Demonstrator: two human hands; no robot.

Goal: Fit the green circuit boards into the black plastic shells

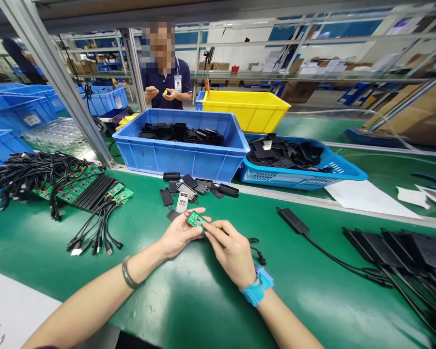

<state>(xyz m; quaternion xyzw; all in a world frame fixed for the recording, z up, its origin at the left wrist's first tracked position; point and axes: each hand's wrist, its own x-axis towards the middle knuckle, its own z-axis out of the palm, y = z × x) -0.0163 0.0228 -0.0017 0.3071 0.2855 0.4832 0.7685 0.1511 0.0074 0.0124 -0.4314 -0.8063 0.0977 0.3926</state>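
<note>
A: How is the small green circuit board (195,219) held?
B: It is pinched between left hand (178,236) and right hand (231,252), above the green bench (189,300) (black plastic housings (189,190) just beyond).

Green bench mat (203,300) w/ alu frame post (58,82), shelving (312,75) & cartons (421,116) behind, evenly lit.

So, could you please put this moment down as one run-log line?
left hand: holds small green circuit board | right hand: pinches same board | nearby: loose black housings | surface: green mat
</note>
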